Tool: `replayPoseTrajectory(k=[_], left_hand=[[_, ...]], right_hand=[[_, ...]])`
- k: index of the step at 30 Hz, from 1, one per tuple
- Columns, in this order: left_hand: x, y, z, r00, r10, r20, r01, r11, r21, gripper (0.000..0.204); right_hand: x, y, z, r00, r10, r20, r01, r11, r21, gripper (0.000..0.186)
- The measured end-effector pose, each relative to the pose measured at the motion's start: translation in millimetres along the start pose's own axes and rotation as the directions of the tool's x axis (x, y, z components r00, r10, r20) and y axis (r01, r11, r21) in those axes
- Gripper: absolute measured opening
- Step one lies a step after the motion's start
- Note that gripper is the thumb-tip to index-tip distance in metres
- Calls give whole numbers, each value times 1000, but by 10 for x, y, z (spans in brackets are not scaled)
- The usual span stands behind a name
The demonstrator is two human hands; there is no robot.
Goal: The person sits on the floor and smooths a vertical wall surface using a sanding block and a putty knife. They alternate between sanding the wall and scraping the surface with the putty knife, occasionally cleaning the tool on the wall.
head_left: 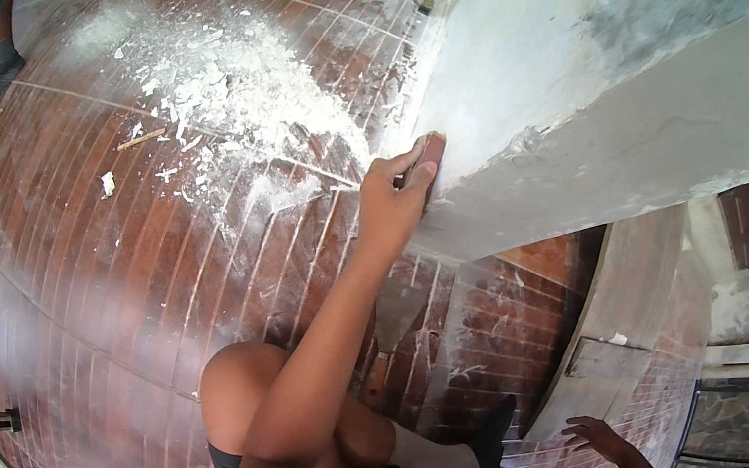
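My left hand, on the arm with the dark red sleeve, grips a small reddish-brown sanding block. The block is pressed to the edge of a whitish plastered pillar, close to its foot. Grey patches and a rough, chipped corner line show on the plaster. My right hand is at the lower right, away from the pillar, with its fingers spread and nothing in them.
White plaster flakes and dust cover the reddish plank-patterned floor beside the pillar. A thin wooden stick lies there. Another person's socked foot stands at the far left. My bent knee is below my left arm.
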State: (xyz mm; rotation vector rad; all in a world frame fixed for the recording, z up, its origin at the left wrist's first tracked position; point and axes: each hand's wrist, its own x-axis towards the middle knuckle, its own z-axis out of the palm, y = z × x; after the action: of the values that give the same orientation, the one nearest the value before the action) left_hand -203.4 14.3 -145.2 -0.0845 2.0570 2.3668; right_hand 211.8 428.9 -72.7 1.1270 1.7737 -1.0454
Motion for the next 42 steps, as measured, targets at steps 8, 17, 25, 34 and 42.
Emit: replayPoseTrajectory(k=[8, 17, 25, 34, 42], left_hand=[[-28, 52, 37, 996, -95, 5, 94, 986, -135, 37], [-103, 19, 52, 987, -155, -40, 149, 979, -138, 34], [-138, 84, 32, 998, -32, -48, 28, 997, -77, 36], [-107, 87, 45, 998, -62, -24, 59, 991, -121, 33], [-114, 0, 12, 974, -222, -40, 216, 971, -106, 35]], right_hand=[[-4, 33, 25, 1000, 11, 24, -11, 1000, 3, 46], [28, 202, 11, 999, 8, 44, -11, 998, 67, 46], [70, 223, -45, 997, -62, 53, 59, 997, 56, 46], [47, 215, 1, 997, -27, 73, 26, 1000, 14, 47], [58, 239, -16, 998, -33, 59, 31, 999, 44, 47]])
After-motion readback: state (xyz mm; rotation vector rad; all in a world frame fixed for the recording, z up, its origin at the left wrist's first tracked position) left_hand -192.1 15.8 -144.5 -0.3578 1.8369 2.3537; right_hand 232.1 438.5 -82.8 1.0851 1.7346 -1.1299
